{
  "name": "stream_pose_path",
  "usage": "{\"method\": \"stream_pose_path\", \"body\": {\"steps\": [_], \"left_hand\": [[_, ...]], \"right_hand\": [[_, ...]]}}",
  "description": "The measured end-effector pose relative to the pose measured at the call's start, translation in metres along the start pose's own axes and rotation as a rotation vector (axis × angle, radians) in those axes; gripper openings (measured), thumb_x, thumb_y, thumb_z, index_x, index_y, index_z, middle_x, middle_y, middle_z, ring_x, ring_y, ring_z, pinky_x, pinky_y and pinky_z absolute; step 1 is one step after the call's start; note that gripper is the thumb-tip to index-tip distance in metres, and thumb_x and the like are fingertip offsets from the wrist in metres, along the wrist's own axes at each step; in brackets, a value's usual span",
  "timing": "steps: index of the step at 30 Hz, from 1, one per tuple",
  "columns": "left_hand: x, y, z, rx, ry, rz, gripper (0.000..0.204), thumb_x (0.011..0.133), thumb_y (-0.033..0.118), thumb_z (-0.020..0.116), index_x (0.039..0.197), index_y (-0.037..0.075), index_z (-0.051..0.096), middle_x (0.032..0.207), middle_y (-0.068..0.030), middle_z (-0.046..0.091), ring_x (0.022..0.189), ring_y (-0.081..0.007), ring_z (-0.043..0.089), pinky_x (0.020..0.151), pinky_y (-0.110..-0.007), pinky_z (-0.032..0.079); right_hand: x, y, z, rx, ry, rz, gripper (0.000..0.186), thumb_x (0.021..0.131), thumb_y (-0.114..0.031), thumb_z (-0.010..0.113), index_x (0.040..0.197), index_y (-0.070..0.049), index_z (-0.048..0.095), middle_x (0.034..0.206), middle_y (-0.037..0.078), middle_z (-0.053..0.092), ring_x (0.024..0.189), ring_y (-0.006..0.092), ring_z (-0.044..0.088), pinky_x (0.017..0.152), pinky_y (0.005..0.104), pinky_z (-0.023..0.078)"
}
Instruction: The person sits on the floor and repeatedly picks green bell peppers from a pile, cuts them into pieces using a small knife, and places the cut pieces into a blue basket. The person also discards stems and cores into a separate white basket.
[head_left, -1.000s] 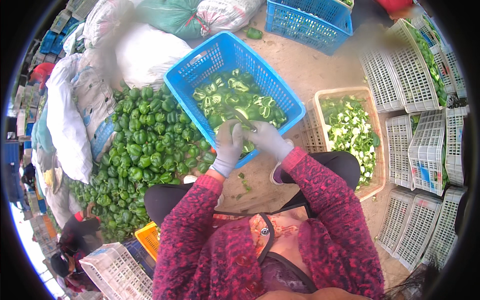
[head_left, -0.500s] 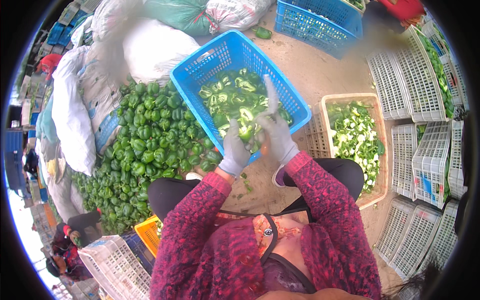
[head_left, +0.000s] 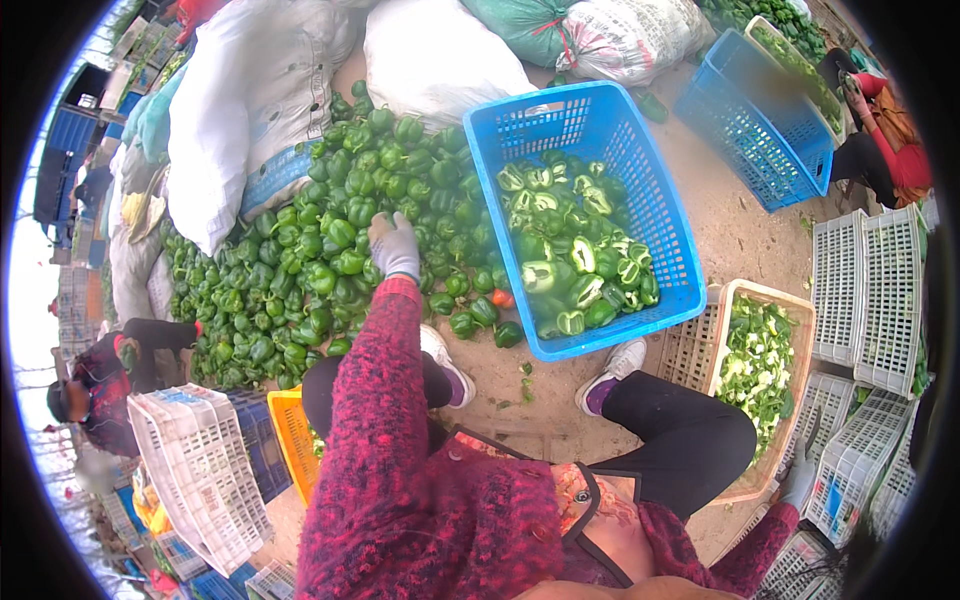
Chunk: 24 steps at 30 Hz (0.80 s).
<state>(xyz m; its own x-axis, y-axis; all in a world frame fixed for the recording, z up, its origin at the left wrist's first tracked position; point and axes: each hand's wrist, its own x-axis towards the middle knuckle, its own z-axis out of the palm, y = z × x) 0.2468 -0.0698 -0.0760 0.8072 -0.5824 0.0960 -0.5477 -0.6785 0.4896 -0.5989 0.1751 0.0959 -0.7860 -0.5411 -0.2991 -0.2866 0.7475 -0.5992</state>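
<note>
Head view: left hand point(head_left: 394, 247) fingers rest on heaped green peppers point(head_left: 300, 270).

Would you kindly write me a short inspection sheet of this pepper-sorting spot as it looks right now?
Surface: bare dirt ground, with a few green scraps near the shoes.
Job's things: pile of whole green peppers; blue basket holding cut pepper halves.
Clutter: tan crate of pepper trimmings, white crates stacked at the right, orange crate, full white sacks.
Grip: gloved left hand lies on the pepper pile, and whether it holds one cannot be told; gloved right hand is low by the tan crate, its grip unclear.
Cables: nothing seen.
Surroundings: another person crouches at the upper right, and one more person's sleeve reaches in at the left.
</note>
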Motion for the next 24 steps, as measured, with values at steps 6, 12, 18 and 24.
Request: {"method": "stream_pose_path", "body": {"steps": [6,12,18,24], "left_hand": [[0.106,-0.065,0.013,0.493,-0.080,0.243,0.056,0.084,0.034,0.080,0.125,0.005,0.057,0.138,-0.0150,0.057,0.125,-0.0358,0.060,0.109,-0.048,0.045],[0.130,-0.069,0.036,0.442,-0.155,0.090,0.060,0.079,0.034,0.084,0.123,0.004,0.057,0.135,-0.0176,0.060,0.124,-0.0322,0.061,0.112,-0.046,0.043],[0.106,-0.013,-0.021,-0.172,-0.127,0.304,0.068,0.075,0.028,0.085,0.130,0.001,0.054,0.130,-0.0236,0.058,0.122,-0.0363,0.058,0.104,-0.043,0.047],[-0.048,0.121,-0.092,-0.699,-0.481,0.711,0.069,0.073,0.021,0.085,0.131,0.001,0.054,0.125,-0.0185,0.058,0.117,-0.0316,0.058,0.102,-0.042,0.048]], "right_hand": [[-0.030,-0.028,0.036,0.072,0.000,-0.129,0.034,0.100,-0.039,0.067,0.114,-0.008,0.063,0.066,-0.007,0.043,0.049,0.0041,0.039,0.042,0.0226,0.034],[-0.074,-0.156,0.091,0.143,-0.160,-0.372,0.042,0.104,-0.029,0.064,0.137,-0.003,0.062,0.070,-0.008,0.047,0.050,0.0005,0.039,0.044,0.0177,0.031],[-0.138,-0.284,0.212,0.147,-0.430,-0.564,0.037,0.103,-0.021,0.064,0.136,-0.003,0.063,0.073,-0.009,0.049,0.052,-0.0010,0.040,0.045,0.0185,0.030],[-0.272,-0.318,0.322,-0.156,-0.863,-0.756,0.038,0.097,-0.038,0.066,0.124,-0.010,0.068,0.113,0.013,0.074,0.098,0.0245,0.073,0.088,0.0361,0.056]]}}
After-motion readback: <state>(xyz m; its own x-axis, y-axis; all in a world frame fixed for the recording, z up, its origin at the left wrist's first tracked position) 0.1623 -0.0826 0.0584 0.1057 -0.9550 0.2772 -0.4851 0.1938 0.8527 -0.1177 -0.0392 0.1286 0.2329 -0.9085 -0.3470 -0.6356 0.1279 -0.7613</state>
